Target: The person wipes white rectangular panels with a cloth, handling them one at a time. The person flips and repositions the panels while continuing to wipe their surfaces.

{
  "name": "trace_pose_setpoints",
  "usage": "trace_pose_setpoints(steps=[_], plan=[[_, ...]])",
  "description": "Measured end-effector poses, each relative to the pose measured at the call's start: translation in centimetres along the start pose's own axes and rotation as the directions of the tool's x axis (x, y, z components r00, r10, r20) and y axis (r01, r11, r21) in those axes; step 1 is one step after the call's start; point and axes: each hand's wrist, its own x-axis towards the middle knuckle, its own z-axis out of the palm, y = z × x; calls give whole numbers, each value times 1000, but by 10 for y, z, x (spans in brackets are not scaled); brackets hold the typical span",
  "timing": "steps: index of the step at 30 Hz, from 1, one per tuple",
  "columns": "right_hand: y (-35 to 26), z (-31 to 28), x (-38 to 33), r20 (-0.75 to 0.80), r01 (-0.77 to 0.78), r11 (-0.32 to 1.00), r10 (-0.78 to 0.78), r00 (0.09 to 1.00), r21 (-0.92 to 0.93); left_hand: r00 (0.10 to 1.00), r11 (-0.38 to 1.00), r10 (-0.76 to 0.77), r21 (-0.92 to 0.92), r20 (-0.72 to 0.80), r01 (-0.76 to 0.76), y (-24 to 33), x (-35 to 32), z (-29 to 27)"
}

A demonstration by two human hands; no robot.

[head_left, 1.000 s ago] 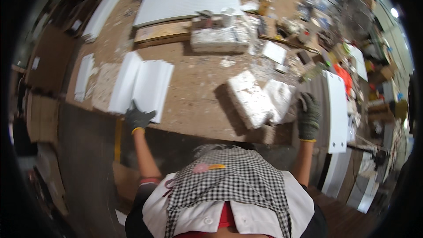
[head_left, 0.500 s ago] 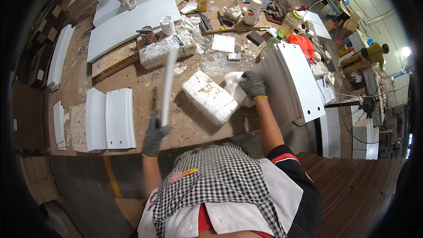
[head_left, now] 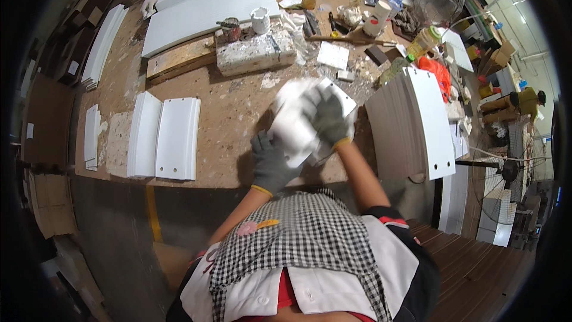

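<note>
A white panel (head_left: 345,102) with small holes lies slantwise in front of me, over the spot where the paint-spattered white block stood. My left hand (head_left: 271,164), in a grey glove with a yellow cuff, grips its near left edge. On top of it, my gloved right hand (head_left: 328,118) presses a white cloth (head_left: 292,126), both smeared by motion. The block is almost wholly hidden beneath. To the right stands a thick stack of white panels (head_left: 430,125) with holes at the ends. More white panels (head_left: 177,137) lie at the left near the table's front edge.
Across the worktable (head_left: 229,113), a co-worker's gloved hand (head_left: 149,5) is beside a long white panel (head_left: 208,15). A spattered block (head_left: 256,53) bears a white cup (head_left: 260,21) and a dirty pot (head_left: 228,30). Bottles, rags and a brush lie farther right. A fan (head_left: 507,171) stands beyond.
My left hand has brought the panel, upright in blur before, rightward onto the block. My right hand has moved left and up with the cloth onto it. The view has shifted.
</note>
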Motion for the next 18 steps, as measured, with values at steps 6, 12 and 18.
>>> trace_pose_setpoints(steps=[6, 12, 18], plan=[[142, -29, 62, -66, -450, 875, 467, 882, 178, 973, 998, -5, -63, -229, -10, -37, -23, -12], [-9, -26, 20, 35, -155, 966, 166, 986, -208, 973, 181, -180, -967, 144, 177, -104, -15, 31], [-83, -7, -79, -133, 573, 681, -584, 801, 456, 933, 177, -148, -920, 327, 350, -111, -9, 28]])
